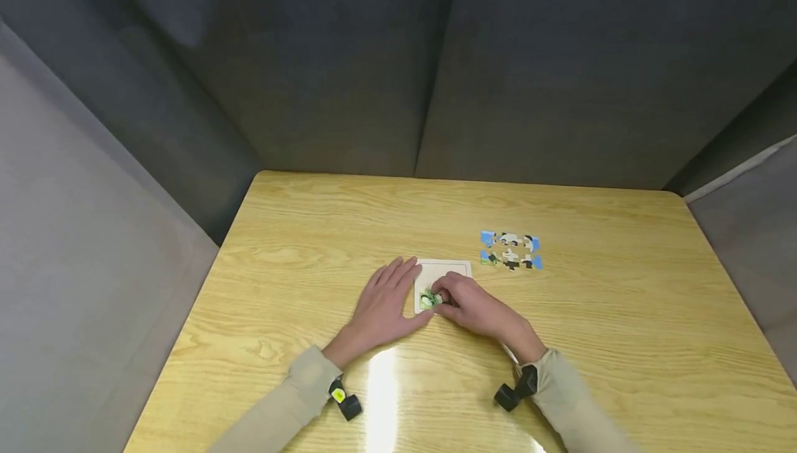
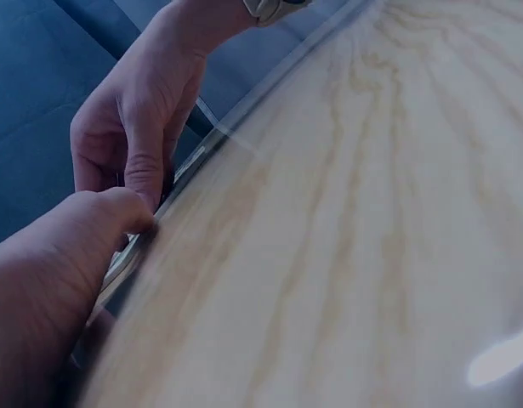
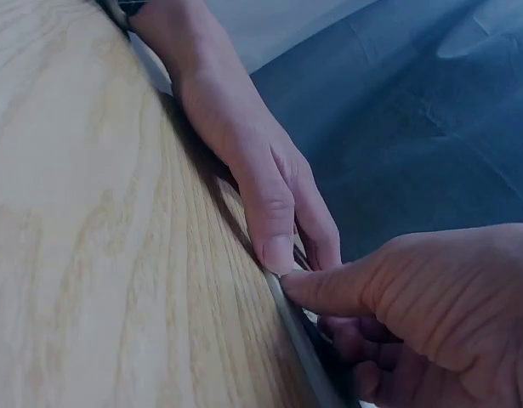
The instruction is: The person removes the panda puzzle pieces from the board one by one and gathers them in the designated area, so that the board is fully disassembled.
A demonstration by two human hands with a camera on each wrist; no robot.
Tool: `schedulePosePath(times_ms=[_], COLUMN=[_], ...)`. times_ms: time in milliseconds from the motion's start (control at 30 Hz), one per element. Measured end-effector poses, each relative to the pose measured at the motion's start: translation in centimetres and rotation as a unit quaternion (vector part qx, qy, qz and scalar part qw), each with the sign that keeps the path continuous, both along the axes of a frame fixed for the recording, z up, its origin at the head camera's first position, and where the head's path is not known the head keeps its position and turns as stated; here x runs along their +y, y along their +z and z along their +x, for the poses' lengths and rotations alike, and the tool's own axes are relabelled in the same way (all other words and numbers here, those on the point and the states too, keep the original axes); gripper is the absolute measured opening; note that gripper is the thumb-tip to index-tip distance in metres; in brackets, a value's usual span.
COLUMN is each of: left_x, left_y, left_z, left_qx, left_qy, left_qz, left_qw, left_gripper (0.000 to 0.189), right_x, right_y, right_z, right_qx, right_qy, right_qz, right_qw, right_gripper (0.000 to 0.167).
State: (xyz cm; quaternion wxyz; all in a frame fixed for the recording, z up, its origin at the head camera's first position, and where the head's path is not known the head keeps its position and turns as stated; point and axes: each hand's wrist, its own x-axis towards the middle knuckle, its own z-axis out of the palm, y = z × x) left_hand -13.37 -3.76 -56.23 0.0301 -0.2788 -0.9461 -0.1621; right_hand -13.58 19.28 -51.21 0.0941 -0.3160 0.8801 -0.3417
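A square white puzzle tray (image 1: 443, 266) lies in front of me, with green-and-white jigsaw pieces (image 1: 427, 300) in its lower left corner. My left hand (image 1: 387, 306) rests flat along the tray's left side, fingers straight, thumb reaching to the near edge. From the right, my right hand (image 1: 476, 308) bends its thumb and fingers down over the lower part of the tray and pinches a jigsaw piece, mostly hidden by the fingertips. In the right wrist view, both thumbs meet at the tray's edge (image 3: 297, 336); the left wrist view shows the right hand (image 2: 146, 110) beyond the left thumb.
Beyond the tray to the right, two short rows of loose jigsaw pieces (image 1: 510, 239) with panda and blue parts lie on the wooden table (image 1: 299, 232). Dark curtains (image 1: 349, 79) stand behind the table's far edge, and grey panels flank it.
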Motion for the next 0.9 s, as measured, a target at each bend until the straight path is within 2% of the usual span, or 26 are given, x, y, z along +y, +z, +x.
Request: schedulePosePath(times_ms=[233, 433, 633, 900], left_x=[0.11, -0.03, -0.02, 0.01], left_y=[-0.56, -0.52, -0.29, -0.32], left_z=[0.15, 0.04, -0.02, -0.01], left_qx=[0.019, 0.040, 0.033, 0.034], left_qy=[-0.001, -0.005, -0.002, -0.006], left_qz=[-0.006, -0.021, -0.039, -0.035], left_qw=[0.9998, 0.9989, 0.9987, 0.9988], left_gripper=[0.091, 0.090, 0.091, 0.091], right_x=[0.01, -0.17, -0.36, -0.42], right_y=[-0.80, -0.97, -0.77, -0.63], right_z=[0.00, -0.06, -0.06, 0.06], right_qx=[-0.036, -0.026, -0.021, -0.025], right_qy=[-0.011, -0.016, -0.019, -0.029], right_qz=[0.001, 0.001, 0.013, 0.012], right_qw=[0.9993, 0.9995, 0.9995, 0.9992], right_gripper=[0.021, 0.023, 0.024, 0.025])
